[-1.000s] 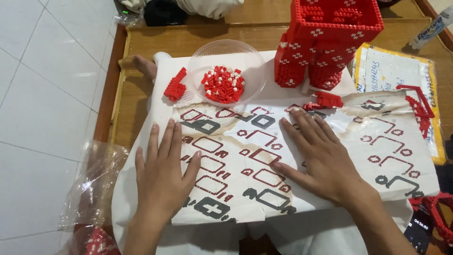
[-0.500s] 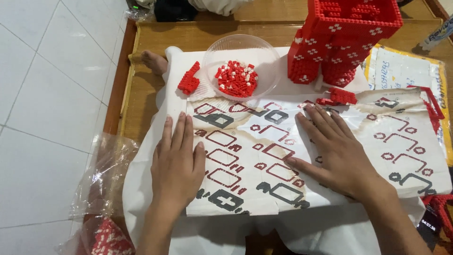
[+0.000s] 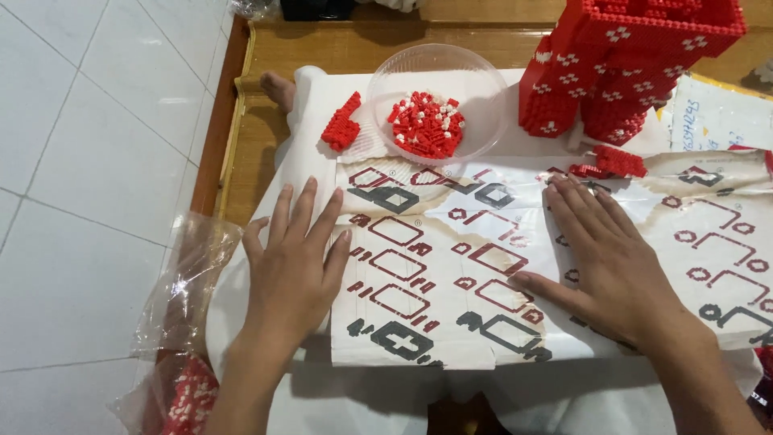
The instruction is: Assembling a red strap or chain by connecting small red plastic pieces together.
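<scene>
right, the creased white paper sheet printed with red and black block diagrams [image 3: 451,266] lies across the lap, left hand [image 3: 294,270] and right hand [image 3: 616,262] pressed flat on it, fingers spread, holding nothing. beyond, a clear plastic bowl of small red bricks [image 3: 439,101], a red brick tower [image 3: 624,64].

Two hands: left hand [image 3: 294,266], right hand [image 3: 608,262]; one instruction sheet [image 3: 475,258]; one clear bowl [image 3: 475,76].

left hand [image 3: 294,262]: flat, fingers spread | right hand [image 3: 616,258]: flat, palm down
</scene>
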